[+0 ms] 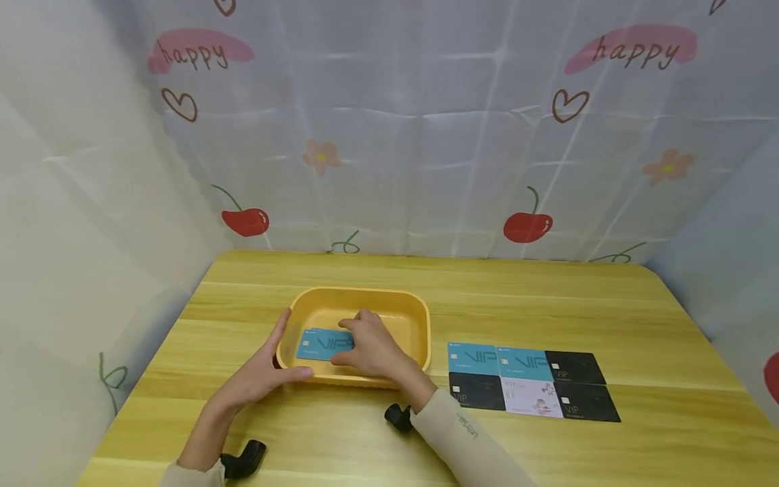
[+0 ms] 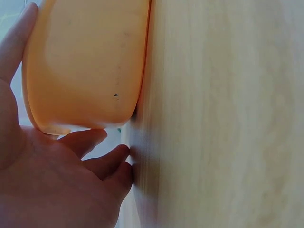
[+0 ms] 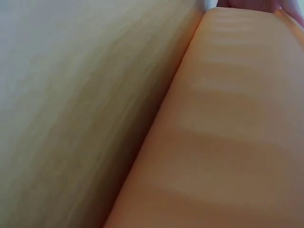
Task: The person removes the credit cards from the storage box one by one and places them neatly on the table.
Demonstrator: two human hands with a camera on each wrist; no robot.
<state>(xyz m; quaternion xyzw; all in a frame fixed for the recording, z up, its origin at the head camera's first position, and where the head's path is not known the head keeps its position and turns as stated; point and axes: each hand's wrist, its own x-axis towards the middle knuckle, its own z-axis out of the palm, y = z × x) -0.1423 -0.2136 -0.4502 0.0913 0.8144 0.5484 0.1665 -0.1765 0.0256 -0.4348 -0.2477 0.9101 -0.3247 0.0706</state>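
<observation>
A yellow plastic tray (image 1: 420, 331) stands on the table, with a blue VIP card (image 1: 319, 345) in its left half. A sliver at that card's top edge hints at another beneath it. My right hand (image 1: 374, 348) reaches over the front rim and pinches the blue card's right part between thumb and fingertips. The tray's left end is steadied by my left hand (image 1: 255, 375), thumb straight across the front rim and index finger against the left side. In the left wrist view the other fingers (image 2: 109, 164) lie loose beside the tray. The right wrist view shows the tray's outer wall (image 3: 228, 133), not the right fingers.
Right of the tray, cards lie in two rows: blue VIP cards (image 1: 473, 357), black cards (image 1: 575, 367) and a pale pink card (image 1: 529, 396). Black wrist devices (image 1: 243, 460) sit at both wrists. A patterned curtain (image 1: 414, 169) hangs behind the wooden table (image 1: 548, 291).
</observation>
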